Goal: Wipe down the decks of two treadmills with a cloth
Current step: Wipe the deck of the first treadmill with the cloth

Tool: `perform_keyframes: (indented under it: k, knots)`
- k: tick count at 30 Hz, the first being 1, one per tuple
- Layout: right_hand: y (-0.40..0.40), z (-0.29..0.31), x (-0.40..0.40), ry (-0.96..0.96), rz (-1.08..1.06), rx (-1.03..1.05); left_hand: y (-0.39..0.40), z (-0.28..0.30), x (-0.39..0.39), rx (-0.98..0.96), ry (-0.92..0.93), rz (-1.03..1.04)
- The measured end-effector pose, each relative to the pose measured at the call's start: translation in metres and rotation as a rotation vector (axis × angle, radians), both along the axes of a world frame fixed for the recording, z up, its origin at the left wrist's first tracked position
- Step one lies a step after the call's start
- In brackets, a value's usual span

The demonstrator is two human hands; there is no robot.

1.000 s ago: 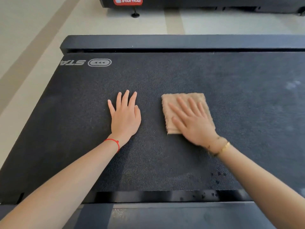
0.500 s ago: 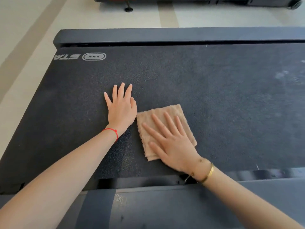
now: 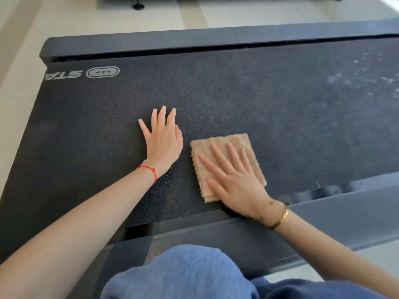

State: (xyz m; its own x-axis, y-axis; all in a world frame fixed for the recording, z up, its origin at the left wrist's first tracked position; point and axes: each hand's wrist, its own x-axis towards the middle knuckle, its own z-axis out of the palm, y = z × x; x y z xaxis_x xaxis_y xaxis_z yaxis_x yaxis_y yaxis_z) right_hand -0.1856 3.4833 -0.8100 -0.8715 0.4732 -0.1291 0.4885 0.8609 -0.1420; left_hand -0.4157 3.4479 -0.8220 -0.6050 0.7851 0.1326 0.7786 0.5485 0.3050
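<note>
A black treadmill deck (image 3: 280, 108) with a textured belt fills the view. A folded tan cloth (image 3: 203, 152) lies on the belt near its front edge. My right hand (image 3: 233, 180) presses flat on the cloth with straight, spread fingers, and its wrist carries a gold bangle. Just left of the cloth, my left hand (image 3: 163, 139) rests flat on the bare belt, fingers straight, with a red string at the wrist. The two hands lie close together without touching.
Pale dusty marks (image 3: 354, 78) show on the belt at the far right. The dark side rail (image 3: 345, 212) runs along the front edge. A second treadmill's base (image 3: 138, 5) stands across the pale floor at the top. My blue-clad knee (image 3: 183, 272) is at the bottom.
My right hand slid the cloth toward me and to the left, close beside my left hand. The camera tilted down, bringing my knee into view.
</note>
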Motion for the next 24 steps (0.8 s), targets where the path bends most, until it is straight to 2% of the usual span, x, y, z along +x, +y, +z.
perform_keyframes:
  k: [3,6,10,13,15,17,20,22,24]
  knots:
    - [-0.015,0.000,0.011,0.027,0.065,-0.021,0.010,0.006,0.010,0.021,-0.032,-0.048]
    - [0.001,0.003,0.035,0.015,0.000,-0.028,0.019,0.012,0.018,0.008,-0.059,-0.074]
    - [0.066,0.007,0.077,-0.042,-0.298,-0.014,0.031,0.019,0.028,0.012,-0.074,-0.093]
    - [0.112,0.010,0.066,-0.053,-0.483,-0.080,0.044,0.018,0.035,0.005,-0.089,-0.096]
    - [0.110,0.004,0.041,-0.036,-0.419,-0.048,0.055,0.016,0.039,0.002,-0.086,-0.081]
    - [0.094,-0.003,0.024,0.008,-0.250,-0.008,0.065,0.014,0.041,-0.005,-0.090,-0.052]
    - [0.093,-0.005,0.026,0.069,-0.095,-0.047,0.080,0.010,0.042,-0.008,-0.088,-0.010]
    - [0.119,-0.006,0.030,0.086,-0.066,-0.040,0.088,0.006,0.043,-0.028,-0.075,0.016]
    - [0.161,-0.009,0.029,0.064,-0.143,0.008,0.093,0.004,0.047,-0.055,-0.066,0.036]
